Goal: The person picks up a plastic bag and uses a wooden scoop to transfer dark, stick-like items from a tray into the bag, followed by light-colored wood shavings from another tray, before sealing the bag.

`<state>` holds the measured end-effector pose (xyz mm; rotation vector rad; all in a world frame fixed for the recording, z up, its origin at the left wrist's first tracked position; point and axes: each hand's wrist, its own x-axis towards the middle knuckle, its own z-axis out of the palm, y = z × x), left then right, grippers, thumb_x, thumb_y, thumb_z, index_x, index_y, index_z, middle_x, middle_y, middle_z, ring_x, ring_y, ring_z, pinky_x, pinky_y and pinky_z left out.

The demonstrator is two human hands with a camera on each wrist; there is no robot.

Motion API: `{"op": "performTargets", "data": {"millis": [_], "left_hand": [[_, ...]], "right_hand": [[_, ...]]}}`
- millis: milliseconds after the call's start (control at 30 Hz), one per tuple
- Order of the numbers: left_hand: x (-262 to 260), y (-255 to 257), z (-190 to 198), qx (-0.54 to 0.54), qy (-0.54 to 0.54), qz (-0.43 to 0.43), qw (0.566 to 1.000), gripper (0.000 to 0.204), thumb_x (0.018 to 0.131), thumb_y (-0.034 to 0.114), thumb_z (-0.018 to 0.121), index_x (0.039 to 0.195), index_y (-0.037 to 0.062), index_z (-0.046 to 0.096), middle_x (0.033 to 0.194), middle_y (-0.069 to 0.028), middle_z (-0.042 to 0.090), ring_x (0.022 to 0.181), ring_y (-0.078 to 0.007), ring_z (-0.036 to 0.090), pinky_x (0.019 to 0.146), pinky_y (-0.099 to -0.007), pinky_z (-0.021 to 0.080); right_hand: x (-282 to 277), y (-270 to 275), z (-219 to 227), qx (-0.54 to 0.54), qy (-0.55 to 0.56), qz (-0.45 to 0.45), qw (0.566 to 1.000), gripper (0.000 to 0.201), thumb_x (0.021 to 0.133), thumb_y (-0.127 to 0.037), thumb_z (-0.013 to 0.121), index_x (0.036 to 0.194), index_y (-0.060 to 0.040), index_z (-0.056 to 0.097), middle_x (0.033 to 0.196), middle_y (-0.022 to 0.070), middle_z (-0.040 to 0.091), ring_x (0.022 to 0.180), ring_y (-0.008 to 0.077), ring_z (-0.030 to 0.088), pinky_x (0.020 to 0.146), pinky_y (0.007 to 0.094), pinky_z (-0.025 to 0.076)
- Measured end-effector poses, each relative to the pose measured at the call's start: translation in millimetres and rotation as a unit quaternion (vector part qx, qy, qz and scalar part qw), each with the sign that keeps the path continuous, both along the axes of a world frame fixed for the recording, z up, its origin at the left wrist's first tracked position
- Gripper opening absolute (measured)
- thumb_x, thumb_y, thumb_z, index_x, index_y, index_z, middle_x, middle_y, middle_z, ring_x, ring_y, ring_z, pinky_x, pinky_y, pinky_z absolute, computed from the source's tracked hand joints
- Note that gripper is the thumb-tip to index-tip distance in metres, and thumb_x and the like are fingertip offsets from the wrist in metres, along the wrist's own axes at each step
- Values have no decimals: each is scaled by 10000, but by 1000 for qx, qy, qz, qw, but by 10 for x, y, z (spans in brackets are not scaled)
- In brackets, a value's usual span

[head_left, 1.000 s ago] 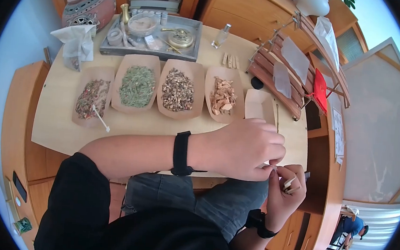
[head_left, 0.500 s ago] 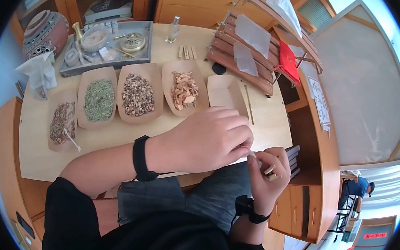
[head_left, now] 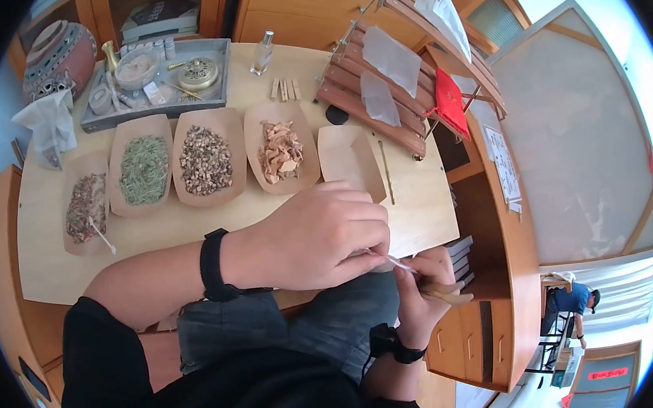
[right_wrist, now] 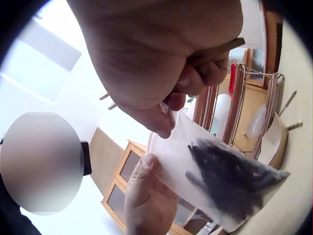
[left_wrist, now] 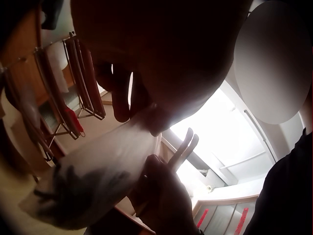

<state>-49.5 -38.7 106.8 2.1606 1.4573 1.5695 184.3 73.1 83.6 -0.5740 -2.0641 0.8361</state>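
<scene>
My left hand (head_left: 324,238) and right hand (head_left: 420,296) meet in front of the near table edge, over the lap. Between them they hold a translucent bag (right_wrist: 171,144) by its upper edge. Dark pieces (right_wrist: 227,178) fill its lower part, seen through the film in both wrist views. In the head view only a thin white strip of the bag shows, the rest hidden behind the hands. The left thumb and fingers pinch one side of the edge, the right thumb and fingers the other. Wooden tongs (head_left: 448,293) are tucked in the right hand, their two prongs pointing outward.
Paper trays hold a reddish mix (head_left: 84,208), green needles (head_left: 145,170), dark chunks (head_left: 207,162) and orange-brown flakes (head_left: 280,154); a bare paper tray (head_left: 353,164) follows. Behind stand a grey tray (head_left: 153,119), glass bottle (head_left: 261,55) and wooden rack (head_left: 352,72). Another person (head_left: 570,298) is far right.
The fingertips have drawn slightly apart, and a white strip of the bag now shows between them. The tongs have turned to show their length. The head view has swung right.
</scene>
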Motion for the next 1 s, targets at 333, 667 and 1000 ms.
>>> {"op": "performTargets", "data": {"millis": [333, 667, 1000], "left_hand": [[21, 17, -116, -36, -88, -59, 994, 121, 866, 130, 831, 947, 100, 746, 935, -47, 724, 896, -269, 669, 805, -387, 527], [67, 0, -91, -36, -160, -73, 984, 125, 885, 98, 829, 894, 75, 706, 896, -52, 696, 856, -267, 669, 761, -380, 510], [62, 16, -112, -41, -181, -73, 980, 106, 930, 88, 791, 923, 64, 687, 946, -51, 692, 878, -249, 682, 780, -363, 521]], "right_hand": [[-68, -59, 66, 12, 16, 76, 997, 141, 840, -6, 865, 921, -40, 754, 905, 52, 636, 785, 145, 569, 689, 283, 444], [-26, 26, -176, -157, 174, 128, 964, 172, 858, -34, 853, 937, -22, 700, 932, 68, 597, 807, 167, 582, 713, 315, 477], [-145, -68, -77, -203, 193, 102, 955, 162, 922, -109, 814, 947, -23, 678, 981, 65, 571, 830, 147, 552, 731, 281, 455]]}}
